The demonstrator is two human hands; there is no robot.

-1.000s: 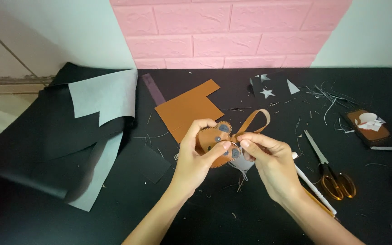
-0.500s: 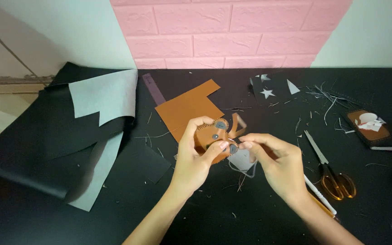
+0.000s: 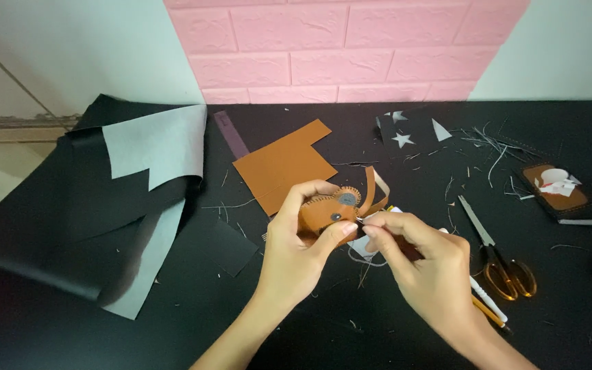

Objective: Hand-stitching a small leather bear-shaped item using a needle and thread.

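The black table (image 3: pixel 49 342) lies bare along the near edge. Far left sits a folded black-and-grey sheet (image 3: pixel 138 178), then a flat brown leather piece (image 3: pixel 279 164). Mid-table, the left hand (image 3: pixel 296 253) grips a small stitched brown leather pouch (image 3: pixel 327 216); the right hand (image 3: pixel 426 274) pinches what may be thread beside it. Scissors (image 3: pixel 501 264) rest farther right.

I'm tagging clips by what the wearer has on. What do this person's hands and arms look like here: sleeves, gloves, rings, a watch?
Both are bare. The left hand and right hand wear no gloves and no visible rings. Both forearms are uncovered down to the frame's bottom edge, with no sleeve, watch or bracelet showing. The fingernails are short and look unpainted.
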